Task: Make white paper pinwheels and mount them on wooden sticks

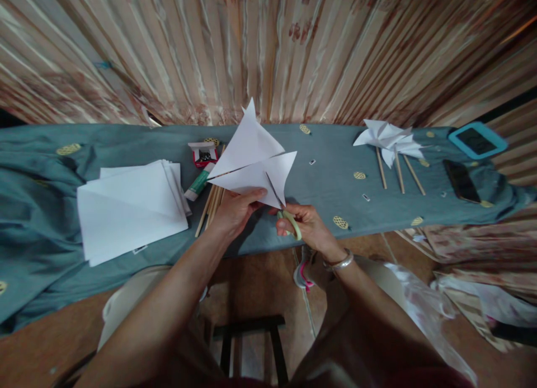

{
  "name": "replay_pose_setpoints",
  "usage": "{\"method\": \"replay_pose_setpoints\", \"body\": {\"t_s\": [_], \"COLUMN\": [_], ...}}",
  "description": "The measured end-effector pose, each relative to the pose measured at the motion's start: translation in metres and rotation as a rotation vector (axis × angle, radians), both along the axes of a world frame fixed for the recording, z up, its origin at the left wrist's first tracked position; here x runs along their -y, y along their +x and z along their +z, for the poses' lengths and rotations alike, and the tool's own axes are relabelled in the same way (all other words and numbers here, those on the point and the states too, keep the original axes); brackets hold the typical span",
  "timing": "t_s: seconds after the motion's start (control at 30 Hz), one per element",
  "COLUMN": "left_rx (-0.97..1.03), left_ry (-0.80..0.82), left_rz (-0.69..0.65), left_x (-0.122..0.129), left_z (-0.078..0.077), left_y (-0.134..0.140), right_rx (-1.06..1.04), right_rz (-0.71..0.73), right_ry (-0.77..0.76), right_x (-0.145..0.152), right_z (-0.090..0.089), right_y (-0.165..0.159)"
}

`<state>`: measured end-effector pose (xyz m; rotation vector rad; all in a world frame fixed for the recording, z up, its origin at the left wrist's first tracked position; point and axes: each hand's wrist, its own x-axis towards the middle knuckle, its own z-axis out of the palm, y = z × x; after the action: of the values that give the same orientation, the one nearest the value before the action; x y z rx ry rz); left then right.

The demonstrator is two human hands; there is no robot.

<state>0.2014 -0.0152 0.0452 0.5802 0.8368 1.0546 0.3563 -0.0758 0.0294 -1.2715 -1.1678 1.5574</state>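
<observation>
My left hand (237, 211) grips a white sheet of paper (255, 144) by its near edge, thumb on top. Slits run into the sheet from its corners, and its far tip bends up. In my right hand (304, 223) is a pair of scissors (292, 223) with pale green handles, fingers through the loops. Their blades lie at the paper's near right corner, one dark blade showing above the sheet. Partly under the paper on the left are several wooden sticks (205, 211), a green glue stick (199, 182) and a small red box (204, 154) of dark bits.
A stack of white paper (132, 211) lies on the left of the cloth-covered table (327, 175). To the right are white paper pinwheels (390, 139) on sticks, a blue-framed device (478, 140) and a dark phone (461, 181). A pleated curtain (268, 52) hangs behind.
</observation>
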Motion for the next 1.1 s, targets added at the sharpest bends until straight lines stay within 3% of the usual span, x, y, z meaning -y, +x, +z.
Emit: {"method": "replay_pose_setpoints", "body": {"t_s": [1.1], "left_rx": [-0.026], "left_ry": [-0.023], "left_rz": [-0.039], "left_x": [0.0036], "left_z": [0.0007], "left_y": [0.0035], "right_rx": [0.009], "right_rz": [-0.029], "right_ry": [-0.004], "right_x": [-0.0009], "right_z": [0.0047], "right_y": [-0.0030]}}
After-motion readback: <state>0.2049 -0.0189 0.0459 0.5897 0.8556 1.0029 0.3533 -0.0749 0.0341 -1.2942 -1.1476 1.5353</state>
